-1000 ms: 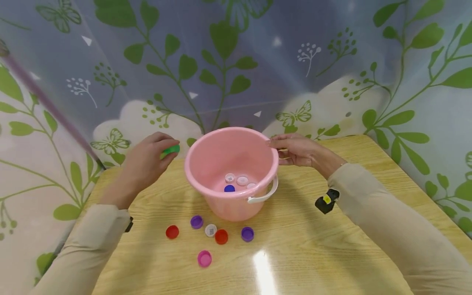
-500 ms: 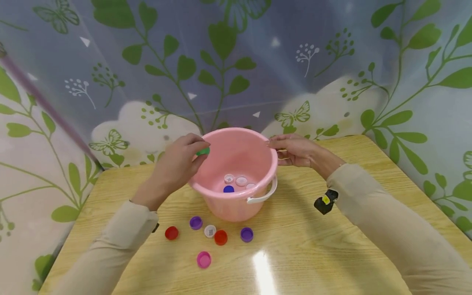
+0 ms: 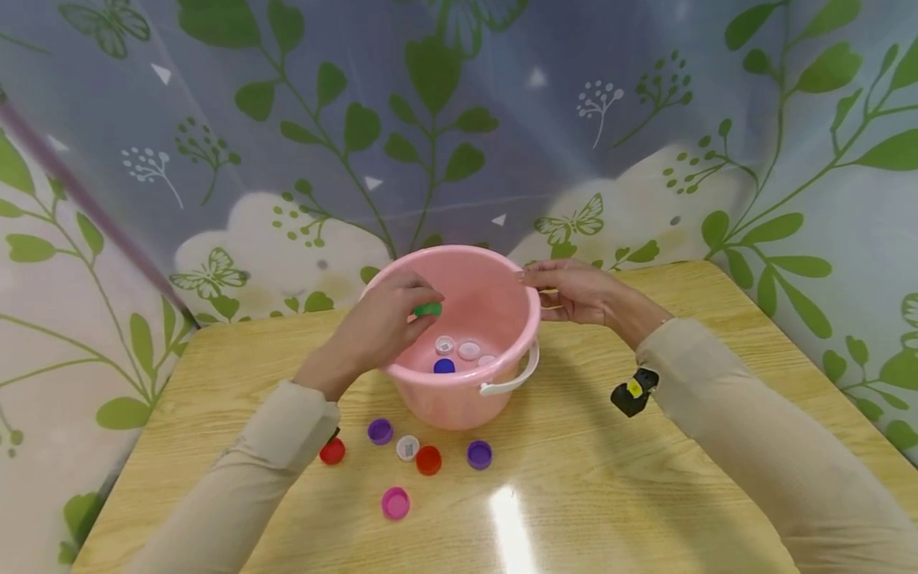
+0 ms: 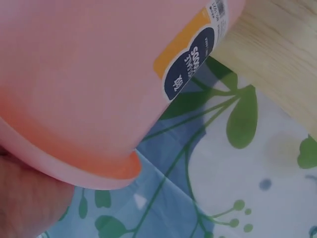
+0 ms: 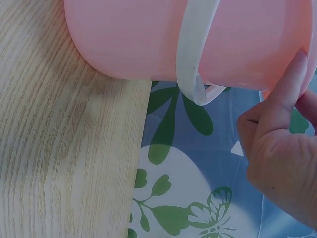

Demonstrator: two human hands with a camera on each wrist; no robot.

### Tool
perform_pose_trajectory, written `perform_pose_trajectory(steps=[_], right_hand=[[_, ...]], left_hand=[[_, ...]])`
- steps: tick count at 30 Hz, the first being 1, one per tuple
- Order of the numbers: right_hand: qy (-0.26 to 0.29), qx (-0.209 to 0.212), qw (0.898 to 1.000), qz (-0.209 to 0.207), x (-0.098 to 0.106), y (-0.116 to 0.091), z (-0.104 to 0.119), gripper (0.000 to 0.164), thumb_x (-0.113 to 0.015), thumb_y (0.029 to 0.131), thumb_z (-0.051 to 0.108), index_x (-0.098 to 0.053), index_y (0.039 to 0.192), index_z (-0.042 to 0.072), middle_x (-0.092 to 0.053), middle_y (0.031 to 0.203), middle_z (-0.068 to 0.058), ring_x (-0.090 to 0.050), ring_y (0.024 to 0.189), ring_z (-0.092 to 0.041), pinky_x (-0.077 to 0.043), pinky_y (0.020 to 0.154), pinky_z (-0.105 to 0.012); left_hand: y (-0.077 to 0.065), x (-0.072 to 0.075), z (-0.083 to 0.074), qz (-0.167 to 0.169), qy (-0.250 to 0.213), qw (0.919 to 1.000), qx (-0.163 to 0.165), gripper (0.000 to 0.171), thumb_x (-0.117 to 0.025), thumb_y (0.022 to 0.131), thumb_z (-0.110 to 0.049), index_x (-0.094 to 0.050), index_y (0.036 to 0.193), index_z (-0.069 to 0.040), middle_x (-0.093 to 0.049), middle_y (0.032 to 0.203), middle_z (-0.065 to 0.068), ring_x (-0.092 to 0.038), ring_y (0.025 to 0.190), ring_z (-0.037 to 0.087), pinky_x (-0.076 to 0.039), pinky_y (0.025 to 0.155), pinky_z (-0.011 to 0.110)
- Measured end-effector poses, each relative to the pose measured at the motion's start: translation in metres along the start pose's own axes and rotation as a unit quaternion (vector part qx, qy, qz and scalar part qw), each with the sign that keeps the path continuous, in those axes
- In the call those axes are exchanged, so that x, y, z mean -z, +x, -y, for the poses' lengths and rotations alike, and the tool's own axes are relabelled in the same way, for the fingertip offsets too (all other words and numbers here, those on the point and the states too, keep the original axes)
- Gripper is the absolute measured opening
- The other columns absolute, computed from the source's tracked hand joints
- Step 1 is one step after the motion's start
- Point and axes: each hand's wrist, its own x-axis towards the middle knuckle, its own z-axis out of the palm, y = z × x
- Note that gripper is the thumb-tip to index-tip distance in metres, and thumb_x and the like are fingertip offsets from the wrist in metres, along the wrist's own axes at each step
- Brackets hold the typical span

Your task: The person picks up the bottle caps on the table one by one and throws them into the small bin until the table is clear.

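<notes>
A pink bucket (image 3: 452, 399) with a white handle (image 3: 512, 385) stands upright on the table. Over its left rim reaches my left hand (image 3: 380, 323), pinching a green bottle cap (image 3: 428, 309) between thumb and fingers above the opening. In the left wrist view part of that hand (image 4: 32, 201) shows beside the rim, with the cap hidden. My right hand (image 3: 574, 291) grips the bucket's right rim; the right wrist view has a finger (image 5: 290, 84) pressed to the outside just under the lip. Inside the bucket lie several white caps (image 3: 469, 351) and a blue cap (image 3: 444, 366).
In front of the bucket, loose caps lie on the wooden table (image 3: 610, 494): two purple (image 3: 380, 431), two red (image 3: 429, 460), a white one (image 3: 407, 448) and a pink one (image 3: 395, 503). A leaf-patterned cloth (image 3: 301, 159) stands behind the table and at both sides.
My left hand has carried the green bottle cap rightward, from left of the bucket to over its opening. The right hand stays at the rim, and the bucket has not moved.
</notes>
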Motion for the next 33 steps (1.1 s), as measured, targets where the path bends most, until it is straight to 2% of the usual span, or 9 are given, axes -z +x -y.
perform_pose_trajectory(steps=[7,12,20,25,33], right_hand=[[-0.001,-0.001,1.000,0.003,0.0001,0.0003,0.0000,0.020,-0.057,0.097,0.016,-0.055,0.112,0.003,-0.058,0.094,-0.005,-0.063,0.072,-0.012,-0.057,0.073,-0.030],[-0.003,-0.001,1.000,0.006,0.0002,0.0012,-0.0006,0.021,-0.056,0.098,0.017,-0.054,0.114,0.003,-0.057,0.094,-0.005,-0.062,0.073,-0.012,-0.056,0.074,-0.030],[0.006,0.000,1.000,0.015,0.0012,0.0020,-0.0019,0.024,-0.056,0.098,0.018,-0.052,0.117,0.003,-0.057,0.092,-0.004,-0.062,0.071,-0.011,-0.057,0.070,-0.027],[0.008,-0.001,1.000,0.016,0.0016,0.0022,-0.0031,0.025,-0.057,0.097,0.018,-0.053,0.117,0.003,-0.058,0.091,-0.004,-0.062,0.070,-0.011,-0.057,0.069,-0.027],[0.020,0.001,1.000,0.017,0.0014,0.0028,-0.0036,0.024,-0.057,0.098,0.018,-0.053,0.116,0.003,-0.057,0.092,-0.005,-0.062,0.072,-0.012,-0.057,0.070,-0.027]], left_hand=[[0.0008,-0.0036,0.0036,0.018,-0.025,0.9995,0.012,0.017,-0.071,0.086,-0.007,-0.072,0.102,-0.002,-0.067,0.097,0.008,-0.058,0.093,0.021,-0.048,0.087,0.033],[0.0005,-0.0051,0.0043,0.021,-0.021,0.9993,0.023,0.018,-0.072,0.084,-0.006,-0.072,0.102,-0.001,-0.068,0.097,0.008,-0.058,0.095,0.022,-0.047,0.090,0.034],[0.0007,-0.0045,0.0037,0.027,-0.009,0.9994,0.018,0.019,-0.074,0.080,-0.006,-0.073,0.098,-0.001,-0.070,0.095,0.007,-0.059,0.095,0.023,-0.046,0.091,0.034],[0.0004,-0.0052,0.0045,0.035,-0.009,0.9989,0.030,0.019,-0.073,0.080,-0.006,-0.073,0.098,-0.002,-0.069,0.094,0.006,-0.059,0.096,0.023,-0.046,0.092,0.034],[0.0003,-0.0047,0.0040,0.052,-0.035,0.9964,0.057,0.020,-0.069,0.081,-0.007,-0.072,0.101,-0.004,-0.068,0.099,0.007,-0.061,0.092,0.024,-0.051,0.081,0.033]])
